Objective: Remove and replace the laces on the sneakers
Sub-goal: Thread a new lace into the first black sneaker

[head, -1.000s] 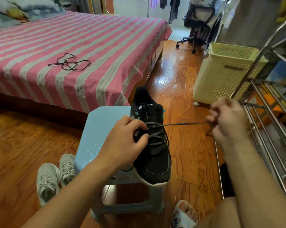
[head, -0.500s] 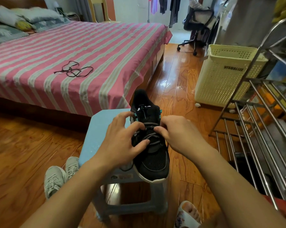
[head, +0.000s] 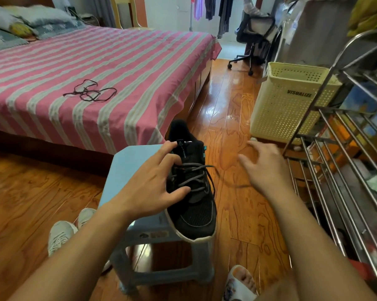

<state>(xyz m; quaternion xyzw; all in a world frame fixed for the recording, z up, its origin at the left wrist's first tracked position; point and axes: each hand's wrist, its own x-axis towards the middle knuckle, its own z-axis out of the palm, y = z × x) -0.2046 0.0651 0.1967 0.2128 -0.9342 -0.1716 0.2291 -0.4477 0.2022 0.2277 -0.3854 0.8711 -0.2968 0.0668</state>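
A black sneaker (head: 196,213) lies on a light blue plastic stool (head: 131,161), toe toward me and jutting over the stool's edge. A grey lace (head: 194,177) crosses its eyelets, and one loose end trails right over the floor. My left hand (head: 148,185) rests on the sneaker's left side with fingers spread, thumb near the lower crossings. My right hand (head: 268,170) hovers to the right of the shoe, fingers spread and blurred, holding nothing. A loose dark lace (head: 90,93) lies tangled on the pink striped bed (head: 118,57).
A pair of white sneakers (head: 61,233) sits on the wood floor left of the stool. A cream laundry basket (head: 287,105) and a metal shoe rack (head: 335,170) stand at the right. My foot in a slipper (head: 239,283) is below the stool. An office chair (head: 255,38) stands far back.
My right hand pulled the lace end out to the right, came back to the eyelets, and has now let go and swung right. My left hand's fingers have loosened and spread on the shoe.
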